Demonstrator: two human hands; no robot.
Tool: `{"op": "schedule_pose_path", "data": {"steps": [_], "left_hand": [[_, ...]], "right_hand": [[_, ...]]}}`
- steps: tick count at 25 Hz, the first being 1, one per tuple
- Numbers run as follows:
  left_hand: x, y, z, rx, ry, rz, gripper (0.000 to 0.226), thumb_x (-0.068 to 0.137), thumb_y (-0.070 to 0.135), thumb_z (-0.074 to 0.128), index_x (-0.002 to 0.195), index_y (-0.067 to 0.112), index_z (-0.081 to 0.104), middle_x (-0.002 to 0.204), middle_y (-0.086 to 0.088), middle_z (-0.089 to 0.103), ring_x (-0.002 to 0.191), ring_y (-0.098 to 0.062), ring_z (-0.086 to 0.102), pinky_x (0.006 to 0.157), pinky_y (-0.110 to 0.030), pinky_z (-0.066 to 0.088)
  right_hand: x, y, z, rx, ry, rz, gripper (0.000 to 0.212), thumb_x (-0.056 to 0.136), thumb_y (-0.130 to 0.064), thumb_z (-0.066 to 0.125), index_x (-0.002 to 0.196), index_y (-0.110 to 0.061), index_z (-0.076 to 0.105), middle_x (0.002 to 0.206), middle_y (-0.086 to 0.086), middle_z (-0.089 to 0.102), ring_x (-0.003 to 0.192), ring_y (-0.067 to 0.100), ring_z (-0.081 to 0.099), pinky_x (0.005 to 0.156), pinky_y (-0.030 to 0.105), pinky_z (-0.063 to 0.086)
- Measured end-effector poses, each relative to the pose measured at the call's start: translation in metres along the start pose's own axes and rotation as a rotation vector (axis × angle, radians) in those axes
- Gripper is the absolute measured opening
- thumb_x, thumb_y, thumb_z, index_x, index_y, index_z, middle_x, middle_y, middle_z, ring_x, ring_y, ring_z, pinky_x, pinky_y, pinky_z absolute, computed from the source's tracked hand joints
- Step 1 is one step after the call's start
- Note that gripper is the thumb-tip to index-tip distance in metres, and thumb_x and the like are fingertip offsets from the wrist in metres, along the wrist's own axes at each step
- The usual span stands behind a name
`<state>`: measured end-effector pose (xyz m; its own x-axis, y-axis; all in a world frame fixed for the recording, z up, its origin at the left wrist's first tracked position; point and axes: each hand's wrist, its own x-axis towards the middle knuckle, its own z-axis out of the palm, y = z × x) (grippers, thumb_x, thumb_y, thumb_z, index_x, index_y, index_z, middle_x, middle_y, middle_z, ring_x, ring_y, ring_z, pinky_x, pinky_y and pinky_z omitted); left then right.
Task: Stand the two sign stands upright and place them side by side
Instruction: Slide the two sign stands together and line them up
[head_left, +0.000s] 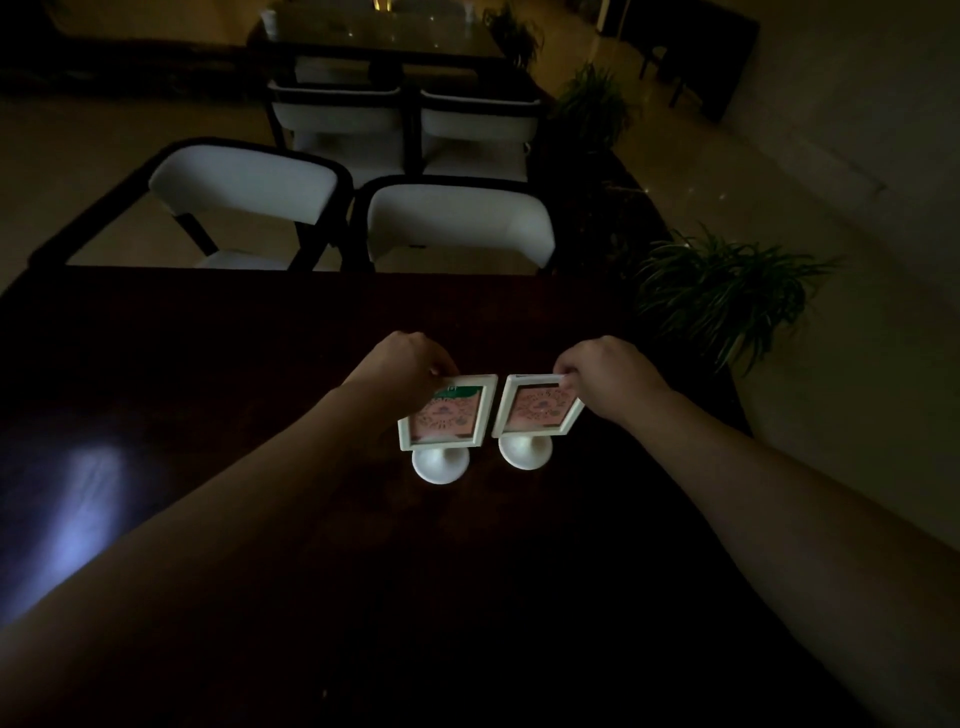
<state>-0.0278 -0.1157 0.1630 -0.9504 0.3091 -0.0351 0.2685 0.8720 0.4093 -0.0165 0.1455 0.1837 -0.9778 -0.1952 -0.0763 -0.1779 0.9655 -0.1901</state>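
**Two sign stands upright, one in each hand**

Both sign stands are on the dark table (208, 364), on round white bases, close side by side without touching. The left sign stand (445, 419) is just left of the right sign stand (537, 410). The left hand (402, 364) pinches the top edge of its frame. The right hand (605, 374) pinches the top corner of the other. Two white chairs (457, 223) are behind the table.

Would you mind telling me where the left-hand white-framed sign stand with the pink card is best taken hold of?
Probably by the top edge of its frame, from above and behind. The left white sign stand is upright on a narrow stem and round base, so the flat rim is the easiest pinch. The left hand grips there already. The right white sign stand sits close beside it, crowding that side.
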Motion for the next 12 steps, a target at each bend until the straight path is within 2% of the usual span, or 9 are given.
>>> {"op": "schedule_pose_path", "data": {"steps": [3,12], "left_hand": [[-0.006,0.001,0.001,0.005,0.003,0.027,0.017,0.093,0.020,0.064,0.107,0.022,0.073,0.105,0.005,0.070,0.084,-0.004,0.056,0.059,-0.015,0.042],[-0.016,0.007,0.004,0.010,0.012,0.011,0.018,0.093,0.020,0.064,0.108,0.023,0.072,0.105,0.005,0.070,0.082,-0.004,0.055,0.055,-0.012,0.039]], "right_hand": [[-0.006,-0.001,-0.001,-0.001,0.003,-0.003,0.020,0.090,-0.019,0.061,0.104,-0.022,0.075,0.099,0.004,0.071,0.089,0.022,0.064,0.077,0.038,0.055],[-0.019,-0.007,0.003,0.006,-0.010,-0.010,0.017,0.090,-0.019,0.063,0.102,-0.020,0.075,0.096,0.003,0.071,0.086,0.020,0.063,0.073,0.034,0.052]]}}
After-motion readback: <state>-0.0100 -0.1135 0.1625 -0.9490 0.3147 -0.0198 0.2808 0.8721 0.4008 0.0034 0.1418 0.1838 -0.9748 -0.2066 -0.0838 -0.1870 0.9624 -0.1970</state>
